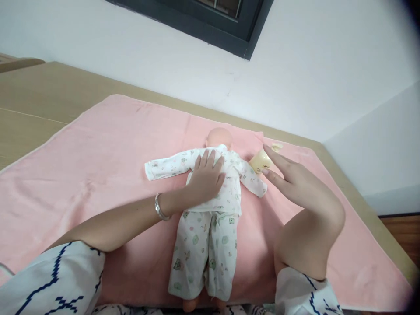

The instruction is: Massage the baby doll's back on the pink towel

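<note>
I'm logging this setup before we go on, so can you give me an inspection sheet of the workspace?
Surface: pink blanket spread flat over a wooden top.
Job's things: doll in a printed white top and trousers, lying lengthwise on the blanket; small yellowish container beside its sleeve.
Clutter: one small pale piece beyond the container, too small to identify.
Hands: left hand open, flat on the doll's torso, bracelet on its wrist; right hand open, fingertips at the container, contact unclear.
Cables: nothing seen.
Surroundings: white wall with a dark-framed window above.
</note>
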A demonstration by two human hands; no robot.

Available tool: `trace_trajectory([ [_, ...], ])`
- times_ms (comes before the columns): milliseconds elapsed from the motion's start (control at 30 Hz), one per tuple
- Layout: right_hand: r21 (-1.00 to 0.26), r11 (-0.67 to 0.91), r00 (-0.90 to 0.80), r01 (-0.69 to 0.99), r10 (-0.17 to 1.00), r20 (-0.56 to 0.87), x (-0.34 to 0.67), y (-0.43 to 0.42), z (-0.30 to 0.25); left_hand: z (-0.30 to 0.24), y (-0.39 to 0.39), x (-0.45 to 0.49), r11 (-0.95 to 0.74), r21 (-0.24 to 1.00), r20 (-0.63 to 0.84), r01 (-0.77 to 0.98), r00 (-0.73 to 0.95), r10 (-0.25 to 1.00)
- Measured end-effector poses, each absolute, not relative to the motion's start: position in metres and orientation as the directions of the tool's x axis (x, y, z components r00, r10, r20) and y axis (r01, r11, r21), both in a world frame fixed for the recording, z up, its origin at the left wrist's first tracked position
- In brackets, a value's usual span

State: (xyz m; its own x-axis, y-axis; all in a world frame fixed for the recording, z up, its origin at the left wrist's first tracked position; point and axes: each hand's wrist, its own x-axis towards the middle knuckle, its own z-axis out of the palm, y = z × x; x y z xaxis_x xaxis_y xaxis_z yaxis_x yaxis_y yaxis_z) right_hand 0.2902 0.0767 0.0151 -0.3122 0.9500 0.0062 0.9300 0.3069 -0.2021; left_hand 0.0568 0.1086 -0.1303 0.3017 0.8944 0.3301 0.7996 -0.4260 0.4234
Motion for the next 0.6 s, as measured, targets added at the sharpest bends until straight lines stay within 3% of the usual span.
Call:
trace_trajectory([
  [100, -0.233, 0.253, -0.246, 0.939, 0.967, 0.063, 0.308, 0.076, 0.019, -0.114, 0.081, 0.071, -0.562, 0.508, 0.263, 0.653, 0.504, 0.823],
  [167, -0.256, 0.204, -0.183, 0.945, 0.978, 0.105, 0.316, 0.082, 0.018, -0.1, 0.076, 0.085, -0.549, 0.68, 0.228, 0.487, 0.571, 0.789],
  [233, -0.287, 0.153, -0.123, 0.946, 0.985, 0.12, 0.321, 0.092, 0.016, -0.084, 0.085, 0.103, -0.395, 0.882, 0.202, 0.258, 0.55, 0.81],
  [300, -0.322, 0.141, -0.112, 0.936, 0.988, 0.106, 0.325, 0.102, 0.012, -0.067, 0.105, 0.125, -0.131, 0.99, 0.136, -0.046, 0.495, 0.858],
  [367, -0.355, 0.155, -0.132, 0.922, 0.987, 0.088, 0.327, 0.111, 0.007, -0.05, 0.13, 0.146, 0.121, 0.925, 0.046, -0.36, 0.42, 0.906],
  [433, -0.376, 0.159, -0.141, 0.913, 0.987, 0.073, 0.326, 0.119, 0.002, -0.036, 0.15, 0.163, 0.286, 0.785, -0.083, -0.55, 0.363, 0.928],
  [533, -0.375, 0.132, -0.121, 0.917, 0.991, 0.054, 0.32, 0.127, -0.005, -0.024, 0.168, 0.179, 0.424, 0.62, -0.282, -0.66, 0.317, 0.906],
  [600, -0.353, 0.128, -0.114, 0.927, 0.992, 0.059, 0.313, 0.13, -0.007, -0.022, 0.172, 0.185, 0.454, 0.547, -0.333, -0.703, 0.315, 0.889],
])
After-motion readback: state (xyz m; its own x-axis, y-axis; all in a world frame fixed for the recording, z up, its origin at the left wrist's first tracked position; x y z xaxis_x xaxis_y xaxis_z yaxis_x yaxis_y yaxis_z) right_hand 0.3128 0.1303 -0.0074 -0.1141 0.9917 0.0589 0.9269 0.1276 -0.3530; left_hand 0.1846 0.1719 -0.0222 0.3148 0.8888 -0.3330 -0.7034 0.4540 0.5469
